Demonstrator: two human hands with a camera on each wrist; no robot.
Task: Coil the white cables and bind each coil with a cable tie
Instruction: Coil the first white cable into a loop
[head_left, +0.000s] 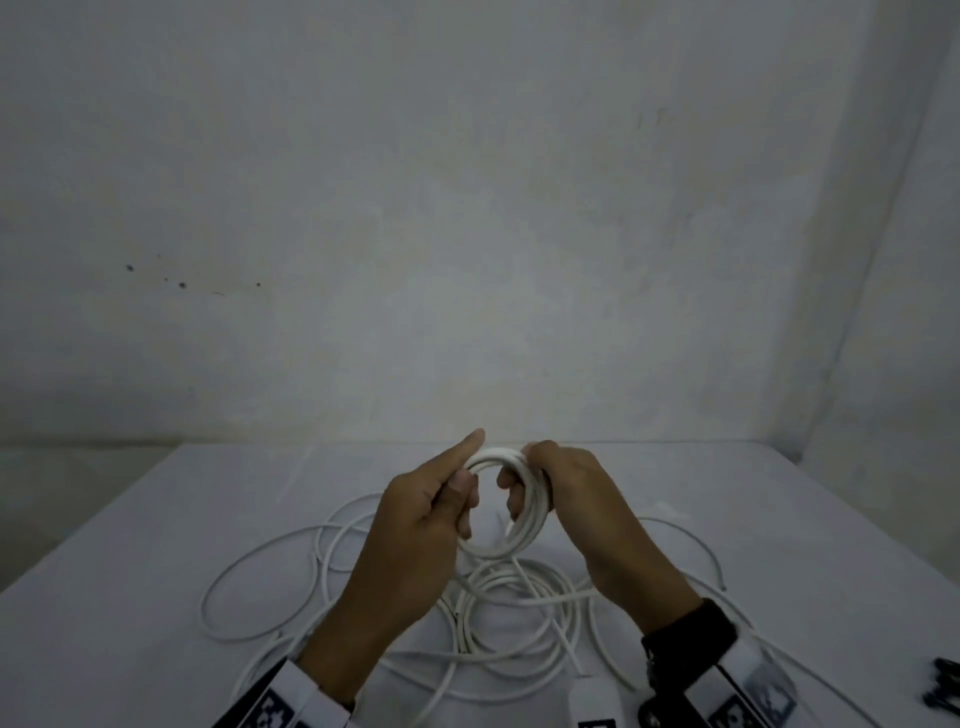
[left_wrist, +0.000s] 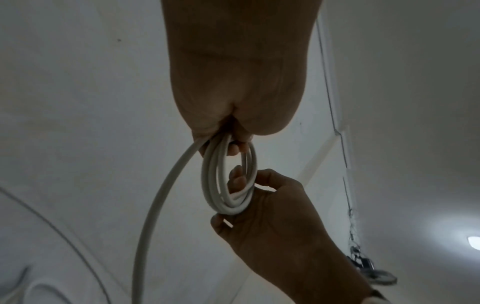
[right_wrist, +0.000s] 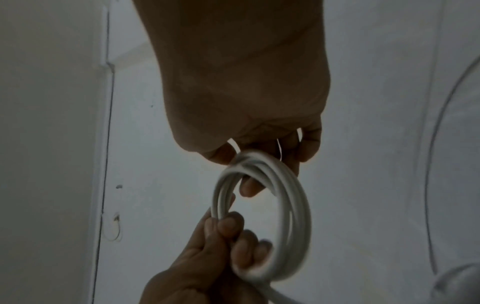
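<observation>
I held a small round coil of white rubber-coated cable (head_left: 511, 506) in the air above the white bench (head_left: 156, 519), between my two hands. My left hand (head_left: 415, 525) pinched the left side of the coil, with its forefinger stretched out straight. My right hand (head_left: 576, 499) had its grip curled around the right side. The rest of the loose white cable (head_left: 322, 561) lay in wide tangled loops on the bench under my hands. Some small black pieces (head_left: 943, 686) lay at the right edge; I could not tell what they were.
</observation>
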